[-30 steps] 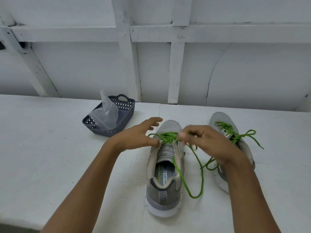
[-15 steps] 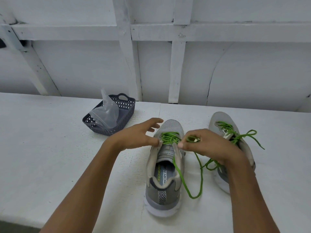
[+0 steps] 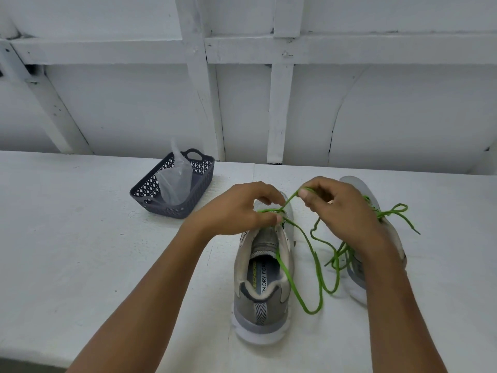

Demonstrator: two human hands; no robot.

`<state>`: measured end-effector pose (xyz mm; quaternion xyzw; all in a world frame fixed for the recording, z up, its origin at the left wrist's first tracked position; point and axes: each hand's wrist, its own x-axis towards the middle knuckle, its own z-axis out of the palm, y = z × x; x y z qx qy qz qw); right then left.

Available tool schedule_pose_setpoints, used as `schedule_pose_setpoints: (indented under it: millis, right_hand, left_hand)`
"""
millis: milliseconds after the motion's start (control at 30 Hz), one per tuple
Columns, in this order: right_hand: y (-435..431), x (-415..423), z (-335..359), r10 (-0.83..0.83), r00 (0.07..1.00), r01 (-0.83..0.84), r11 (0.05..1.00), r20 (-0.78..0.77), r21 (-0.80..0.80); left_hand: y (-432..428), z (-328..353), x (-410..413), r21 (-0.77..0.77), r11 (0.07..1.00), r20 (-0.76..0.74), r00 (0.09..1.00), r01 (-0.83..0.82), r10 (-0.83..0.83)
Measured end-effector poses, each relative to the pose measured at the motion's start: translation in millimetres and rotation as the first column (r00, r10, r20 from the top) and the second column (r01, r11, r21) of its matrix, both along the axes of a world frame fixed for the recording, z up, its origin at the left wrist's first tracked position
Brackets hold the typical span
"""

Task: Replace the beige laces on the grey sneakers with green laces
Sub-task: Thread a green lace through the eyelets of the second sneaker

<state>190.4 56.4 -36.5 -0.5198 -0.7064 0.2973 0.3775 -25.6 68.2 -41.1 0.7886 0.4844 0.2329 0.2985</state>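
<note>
Two grey sneakers stand on the white table, heels toward me. The nearer left sneaker [image 3: 262,281] carries a green lace [image 3: 309,267] whose loose end loops down onto the table beside it. My left hand [image 3: 236,211] rests over the sneaker's upper eyelets, thumb and curled fingers pinching the lace there. My right hand [image 3: 341,208] is raised above and to the right, pinching a taut strand of the same lace between thumb and forefinger. The right sneaker [image 3: 387,238], mostly hidden behind my right wrist, has green laces tied in a bow.
A dark grey perforated basket [image 3: 199,189] with a clear plastic bag [image 3: 176,184] in it stands on the table at the back left. A white panelled wall runs close behind the table. The table's near edge lies at the bottom left.
My right hand has lifted up and to the right, drawing a strand of green lace taut from the eyelets. My left hand's fingers have curled down onto the shoe's laces.
</note>
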Motion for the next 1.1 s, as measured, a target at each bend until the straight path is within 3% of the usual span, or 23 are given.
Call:
schedule_pose_setpoints:
  millis: [100, 133, 200, 300, 400, 467, 600, 800, 867, 933, 967, 1033, 1100]
  right_hand:
    - [0, -1, -4, -0.010, 0.999, 0.010, 1.000, -0.034, 0.013]
    - [1, -1, -5, -0.011, 0.999, 0.011, 1.000, -0.038, 0.008]
    - [1, -1, -8, -0.005, 0.999, 0.004, 1.000, -0.040, -0.018]
    - [1, 0, -14, 0.012, 1.000, -0.014, 0.998, -0.024, -0.061]
    - [2, 2, -17, 0.004, 1.000, -0.005, 0.996, -0.013, -0.092]
    - [2, 3, -20, 0.005, 0.997, -0.016, 0.990, -0.081, -0.137]
    - [3, 4, -22, 0.017, 0.980, -0.062, 0.972, -0.197, -0.225]
    - [3, 6, -22, -0.027, 0.999, 0.018, 0.973, -0.038, -0.231]
    - [2, 8, -21, -0.034, 0.999, 0.037, 0.973, 0.019, -0.230]
    - [2, 9, -21, -0.046, 0.997, 0.060, 0.970, 0.063, -0.236]
    - [3, 9, -22, -0.052, 0.996, 0.068, 0.967, 0.070, -0.244]
    - [3, 6, -21, -0.067, 0.998, 0.065, 0.956, 0.004, -0.284]
    - [3, 1, -17, -0.097, 0.977, 0.023, 0.933, -0.188, -0.358]
  left_hand:
    - [4, -1, 6, 0.019, 1.000, -0.031, 0.999, 0.006, -0.005]
    - [5, 0, 6, -0.013, 1.000, 0.023, 1.000, 0.007, -0.007]
    - [4, 3, 4, -0.137, 0.991, 0.275, 0.961, 0.000, 0.038]
    - [3, 10, -5, -0.297, 0.955, 0.626, 0.759, 0.020, 0.179]
    - [7, 16, -16, -0.382, 0.923, 0.789, 0.537, 0.045, 0.300]
    - [10, 19, -23, -0.388, 0.922, 0.812, 0.475, 0.004, 0.340]
    - [14, 20, -32, -0.386, 0.912, 0.796, 0.449, -0.141, 0.407]
    - [21, 13, -38, -0.496, 0.829, 0.841, 0.093, -0.259, 0.532]
    - [24, 11, -42, -0.520, 0.803, 0.836, 0.021, -0.291, 0.548]
    - [26, 9, -44, -0.532, 0.775, 0.821, 0.017, -0.341, 0.571]
    - [26, 9, -44, -0.529, 0.757, 0.804, 0.059, -0.384, 0.592]
    - [28, 6, -42, -0.493, 0.720, 0.711, 0.252, -0.488, 0.657]
    - [30, 2, -41, -0.382, 0.715, 0.494, 0.525, -0.585, 0.693]
